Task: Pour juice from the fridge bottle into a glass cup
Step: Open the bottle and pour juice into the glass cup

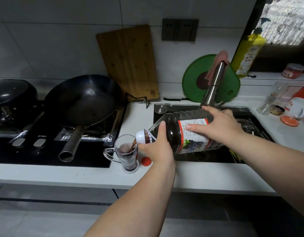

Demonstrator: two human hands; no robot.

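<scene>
A large clear juice bottle (pixel 175 132) with a grape label lies tipped nearly on its side above the counter edge and sink. Dark purple juice streams from its white neck into a handled glass cup (pixel 128 155) standing on the white counter; the cup holds foamy juice about two thirds up. My left hand (pixel 159 147) grips the bottle from below near the neck. My right hand (pixel 221 124) holds the bottle's body from above at the label. The red bottle cap (pixel 146 161) lies on the counter just right of the cup.
A black hob (pixel 50 151) with a wok (pixel 84 98) and a lidded pan (pixel 11 98) lies left of the cup. The sink (pixel 207 158) and tap (pixel 214 82) are under the bottle. A wooden board (pixel 129 62), green board, yellow soap bottle (pixel 247 57), jars and a mug (pixel 294 106) stand behind and right.
</scene>
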